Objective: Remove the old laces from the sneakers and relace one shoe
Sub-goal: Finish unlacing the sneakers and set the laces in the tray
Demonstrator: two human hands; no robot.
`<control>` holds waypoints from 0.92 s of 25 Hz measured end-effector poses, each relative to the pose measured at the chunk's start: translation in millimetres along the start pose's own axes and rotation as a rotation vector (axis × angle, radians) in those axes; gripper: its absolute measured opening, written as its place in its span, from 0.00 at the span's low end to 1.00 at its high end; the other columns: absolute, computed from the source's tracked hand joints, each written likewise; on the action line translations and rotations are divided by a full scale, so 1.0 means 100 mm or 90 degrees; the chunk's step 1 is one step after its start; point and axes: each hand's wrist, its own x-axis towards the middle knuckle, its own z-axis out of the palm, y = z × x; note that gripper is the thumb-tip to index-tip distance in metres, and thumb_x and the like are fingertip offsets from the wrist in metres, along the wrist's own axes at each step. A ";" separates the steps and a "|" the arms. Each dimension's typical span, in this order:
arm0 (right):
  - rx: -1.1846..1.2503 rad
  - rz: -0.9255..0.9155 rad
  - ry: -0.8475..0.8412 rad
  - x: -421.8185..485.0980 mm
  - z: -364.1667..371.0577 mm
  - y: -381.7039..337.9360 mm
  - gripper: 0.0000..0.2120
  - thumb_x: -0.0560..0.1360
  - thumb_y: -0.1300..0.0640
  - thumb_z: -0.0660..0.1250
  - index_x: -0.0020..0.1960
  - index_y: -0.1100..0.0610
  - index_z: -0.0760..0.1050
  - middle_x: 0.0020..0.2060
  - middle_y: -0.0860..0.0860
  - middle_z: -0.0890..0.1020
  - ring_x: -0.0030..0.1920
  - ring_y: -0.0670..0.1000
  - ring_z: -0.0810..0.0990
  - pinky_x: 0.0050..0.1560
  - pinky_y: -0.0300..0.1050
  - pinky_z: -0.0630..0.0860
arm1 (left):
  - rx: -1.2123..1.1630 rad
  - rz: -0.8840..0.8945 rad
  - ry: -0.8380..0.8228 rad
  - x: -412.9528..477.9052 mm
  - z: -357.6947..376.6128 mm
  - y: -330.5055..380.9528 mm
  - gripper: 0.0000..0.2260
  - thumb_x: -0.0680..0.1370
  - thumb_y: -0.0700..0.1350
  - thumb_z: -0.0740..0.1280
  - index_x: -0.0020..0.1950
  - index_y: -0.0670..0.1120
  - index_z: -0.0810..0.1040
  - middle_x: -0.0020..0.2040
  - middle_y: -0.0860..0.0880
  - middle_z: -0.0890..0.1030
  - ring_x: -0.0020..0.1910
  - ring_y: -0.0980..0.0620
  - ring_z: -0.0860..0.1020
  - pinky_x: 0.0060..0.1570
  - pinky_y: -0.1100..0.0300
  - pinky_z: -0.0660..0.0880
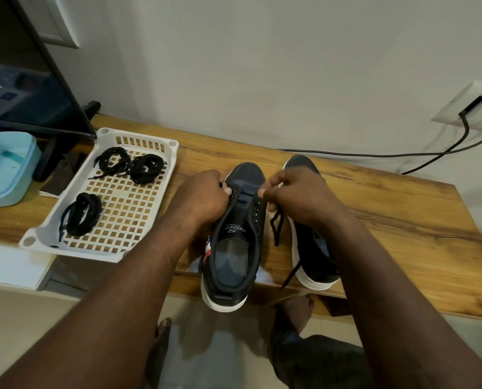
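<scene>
Relacing seems just begun: my left hand (203,195) grips the sneaker (234,248) by its eyelet edge, my right hand (293,192) pinches the black lace (277,228), which next needs threading across.

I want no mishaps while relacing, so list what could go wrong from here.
1. The near shoe has its heel past the table edge; a hard tug could tip it off.
2. The lace hangs loose from the right hand beside the second shoe; it may snag or pull through unevenly.

Dark unlaced sneakers (231,242) side by side, black lace (277,227) dangling between.
</scene>
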 end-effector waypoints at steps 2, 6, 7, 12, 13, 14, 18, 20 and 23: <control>0.062 -0.063 0.165 -0.01 -0.12 -0.02 0.07 0.79 0.51 0.71 0.45 0.51 0.85 0.36 0.44 0.87 0.39 0.40 0.83 0.43 0.37 0.76 | 0.013 0.001 -0.004 0.01 0.01 0.02 0.07 0.84 0.49 0.66 0.58 0.48 0.80 0.53 0.49 0.81 0.53 0.47 0.77 0.51 0.54 0.72; 0.037 -0.128 0.475 -0.04 -0.21 0.02 0.05 0.79 0.48 0.70 0.51 0.48 0.84 0.37 0.39 0.81 0.39 0.37 0.80 0.41 0.28 0.73 | 0.032 0.015 0.010 0.02 0.02 0.03 0.08 0.85 0.47 0.64 0.59 0.45 0.79 0.54 0.47 0.81 0.50 0.46 0.77 0.47 0.54 0.71; 0.021 -0.130 0.482 -0.04 -0.19 0.03 0.06 0.79 0.49 0.69 0.52 0.48 0.83 0.37 0.40 0.81 0.41 0.41 0.81 0.43 0.35 0.77 | 0.025 0.013 0.018 0.03 0.02 0.03 0.08 0.84 0.46 0.64 0.59 0.45 0.78 0.54 0.47 0.81 0.51 0.46 0.77 0.47 0.54 0.70; -0.196 -0.036 0.151 0.02 0.07 0.09 0.18 0.78 0.41 0.71 0.63 0.47 0.78 0.50 0.48 0.86 0.47 0.50 0.83 0.49 0.48 0.81 | -0.002 -0.001 0.078 0.06 -0.03 -0.02 0.05 0.83 0.46 0.63 0.57 0.47 0.76 0.52 0.49 0.84 0.52 0.47 0.80 0.49 0.51 0.75; -0.191 -0.025 0.095 0.00 0.14 0.07 0.21 0.78 0.39 0.71 0.66 0.49 0.76 0.50 0.50 0.85 0.46 0.50 0.83 0.48 0.48 0.82 | -0.023 -0.005 0.082 0.05 -0.04 -0.02 0.04 0.83 0.46 0.63 0.56 0.48 0.75 0.52 0.49 0.84 0.52 0.47 0.80 0.49 0.51 0.76; -0.191 -0.021 0.064 0.01 0.20 0.07 0.23 0.78 0.38 0.70 0.68 0.50 0.75 0.50 0.51 0.85 0.47 0.52 0.83 0.49 0.49 0.82 | -0.044 -0.008 0.087 0.04 -0.06 -0.01 0.03 0.83 0.45 0.64 0.55 0.48 0.75 0.51 0.49 0.85 0.52 0.47 0.81 0.49 0.51 0.75; -0.255 -0.005 0.032 0.08 0.28 0.10 0.16 0.81 0.44 0.66 0.59 0.56 0.80 0.47 0.53 0.83 0.45 0.54 0.81 0.43 0.47 0.77 | -0.125 0.031 0.128 -0.03 -0.12 0.06 0.04 0.83 0.42 0.65 0.51 0.51 0.76 0.48 0.50 0.85 0.49 0.50 0.81 0.40 0.58 0.70; -0.256 0.009 0.025 0.12 0.27 0.12 0.11 0.80 0.48 0.67 0.47 0.56 0.79 0.40 0.52 0.82 0.39 0.52 0.80 0.37 0.44 0.74 | -0.220 0.029 0.138 -0.04 -0.17 0.08 0.07 0.81 0.40 0.65 0.51 0.52 0.78 0.49 0.50 0.85 0.48 0.51 0.81 0.40 0.57 0.72; -0.261 0.027 0.006 0.13 0.24 0.11 0.13 0.79 0.50 0.66 0.39 0.55 0.75 0.35 0.52 0.80 0.35 0.52 0.78 0.33 0.43 0.71 | -0.209 0.020 0.091 -0.05 -0.19 0.05 0.05 0.80 0.43 0.68 0.48 0.53 0.81 0.49 0.52 0.84 0.49 0.52 0.81 0.44 0.56 0.76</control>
